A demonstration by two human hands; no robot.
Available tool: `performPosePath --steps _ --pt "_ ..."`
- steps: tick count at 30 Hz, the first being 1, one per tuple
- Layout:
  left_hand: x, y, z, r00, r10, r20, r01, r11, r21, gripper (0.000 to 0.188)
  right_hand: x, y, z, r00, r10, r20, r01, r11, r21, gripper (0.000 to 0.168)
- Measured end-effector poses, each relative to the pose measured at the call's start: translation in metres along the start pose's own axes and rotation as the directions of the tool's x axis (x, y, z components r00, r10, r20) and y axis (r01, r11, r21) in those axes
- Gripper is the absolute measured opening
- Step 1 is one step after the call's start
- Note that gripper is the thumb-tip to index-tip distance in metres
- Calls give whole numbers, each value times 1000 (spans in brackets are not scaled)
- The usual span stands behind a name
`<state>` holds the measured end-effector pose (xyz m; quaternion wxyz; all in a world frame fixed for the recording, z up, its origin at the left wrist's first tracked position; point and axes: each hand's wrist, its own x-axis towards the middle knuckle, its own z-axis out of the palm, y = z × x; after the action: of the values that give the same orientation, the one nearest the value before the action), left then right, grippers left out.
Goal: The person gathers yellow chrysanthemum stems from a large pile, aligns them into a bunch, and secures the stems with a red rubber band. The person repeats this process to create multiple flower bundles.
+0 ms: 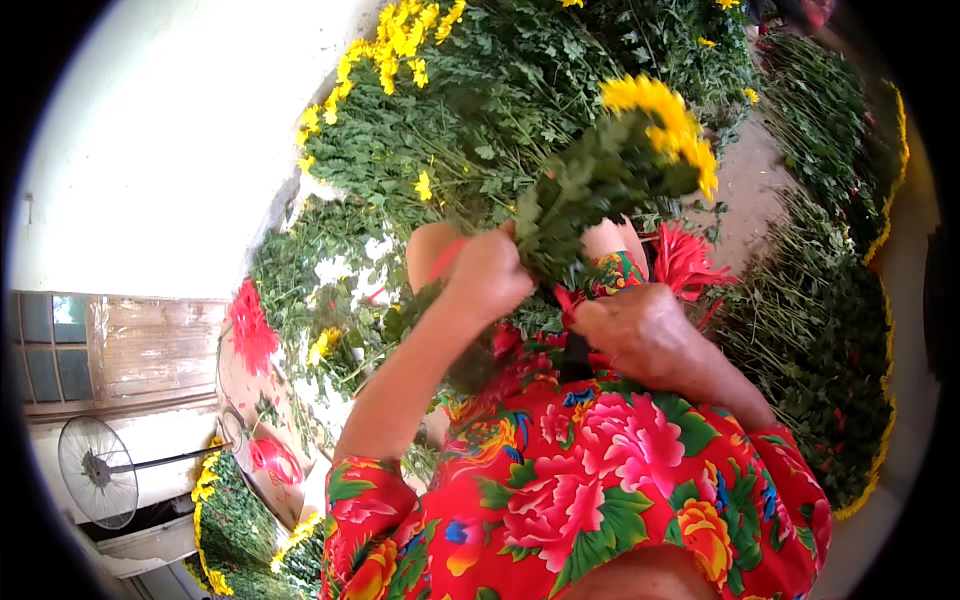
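Observation:
A bunch of yellow chrysanthemums (600, 180) slants across my lap, its blooms at the upper right and blurred by motion. My left hand (491, 274) is closed around the leafy stems. A red strip (448, 259) shows beside that hand, over a bare knee. My right hand (637, 326) is curled lower and to the right, with a red plastic strip (566, 300) at its fingers. Its fingertips are partly hidden. Just beyond this hand, a tuft of red strips (684, 259) lies by my other leg.
Leafy cut chrysanthemums (480, 127) are heaped ahead against the white wall (165, 150). More bunches (802, 337) lie along the right. At left are a standing fan (97, 471), a red strip bundle (251, 330) and a red coil (274, 459). Part of another person (814, 11) shows at the top right.

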<state>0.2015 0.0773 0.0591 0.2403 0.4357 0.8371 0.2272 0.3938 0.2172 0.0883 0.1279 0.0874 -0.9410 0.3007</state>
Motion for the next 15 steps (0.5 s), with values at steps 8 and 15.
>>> performPosePath --steps 8,15 --pt "-2 3 95 993 -80 83 60 973 222 22 31 43 61 924 234 -303 -206 971 124 12" --pt "-10 -4 32 963 169 212 -171 985 -7 36 30 42 77 897 234 -375 -214 972 96 14"
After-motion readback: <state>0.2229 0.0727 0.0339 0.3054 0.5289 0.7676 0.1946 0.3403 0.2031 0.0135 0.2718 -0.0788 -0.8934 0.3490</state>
